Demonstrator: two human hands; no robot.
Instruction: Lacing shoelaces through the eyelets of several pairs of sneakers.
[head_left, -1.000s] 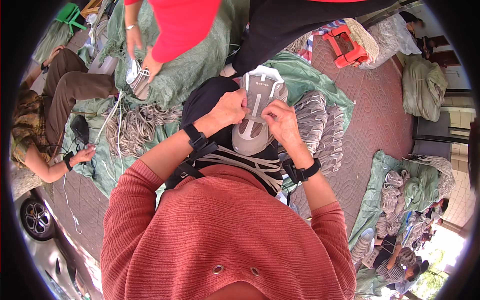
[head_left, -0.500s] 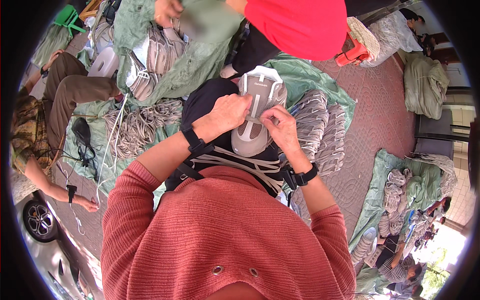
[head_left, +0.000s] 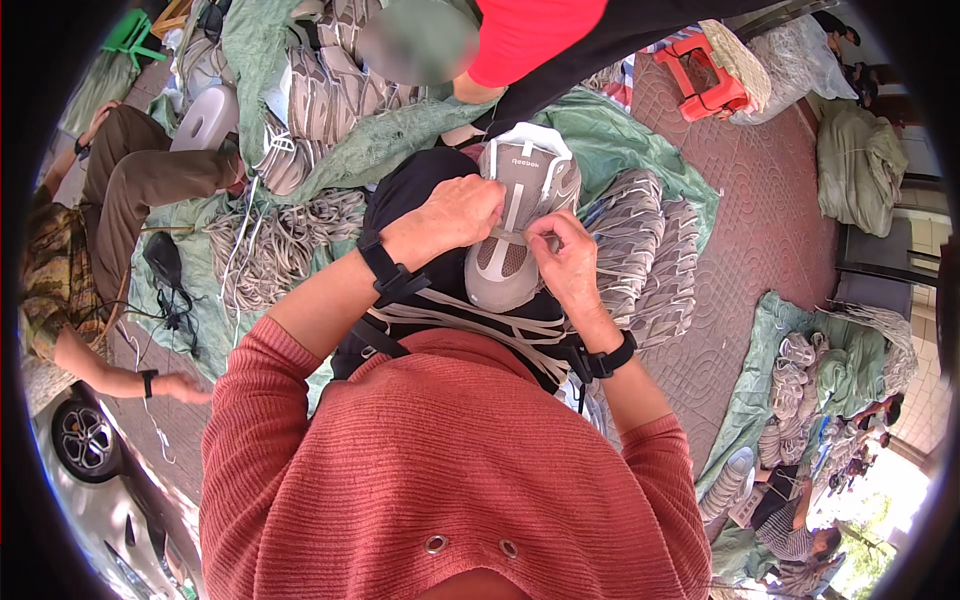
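Observation:
A grey-beige sneaker (head_left: pixel 532 178) with a white-edged opening rests on my lap, toe toward me and tongue away. A light shoelace (head_left: pixel 512 236) runs across its front, just above the toe mesh. My left hand (head_left: pixel 452 216) is closed over the shoe's left side, its fingertips pinching by the lace; part of that grip is hidden by the hand. My right hand (head_left: pixel 567 262) pinches the lace on the right side, thumb and forefinger together. Several loose beige laces (head_left: pixel 490 332) lie across my dark-clad thighs below the shoe.
Stacked grey shoes (head_left: pixel 628 235) stand on green sheeting at my right. A heap of laces (head_left: pixel 290 245) lies to the left. Ahead, a person in red (head_left: pixel 535 40) bends by a sack of shoes; another person sits left (head_left: pixel 125 170). A red stool (head_left: pixel 700 80) stands far right.
The person in red has shifted up and back, showing more of the red stool. The left person's hand has moved. My hands stay at the shoe, the right one turned slightly.

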